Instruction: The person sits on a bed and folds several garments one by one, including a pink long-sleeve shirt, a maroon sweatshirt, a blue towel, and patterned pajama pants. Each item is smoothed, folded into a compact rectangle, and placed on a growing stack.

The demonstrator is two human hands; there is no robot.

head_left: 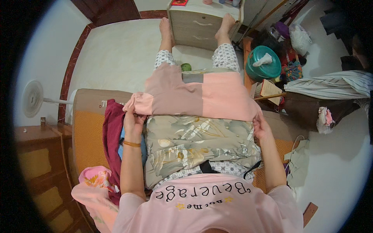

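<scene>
A pink and mauve garment lies spread across my lap, over a floral-patterned pillow. My left hand grips the garment's bunched light-pink edge at its left end. At the opposite end, my right hand pinches the corner of the pink part. The garment's near edge runs fairly straight between both hands, and its far part drapes towards my shins. Beside my left forearm lie a maroon cloth and a blue cloth, the latter partly hidden by the arm.
A dresser stands by my feet. To the right are a lidded teal bucket, bags and a striped cloth. A fan and a wooden cabinet stand left. Pink cloth lies near my left elbow.
</scene>
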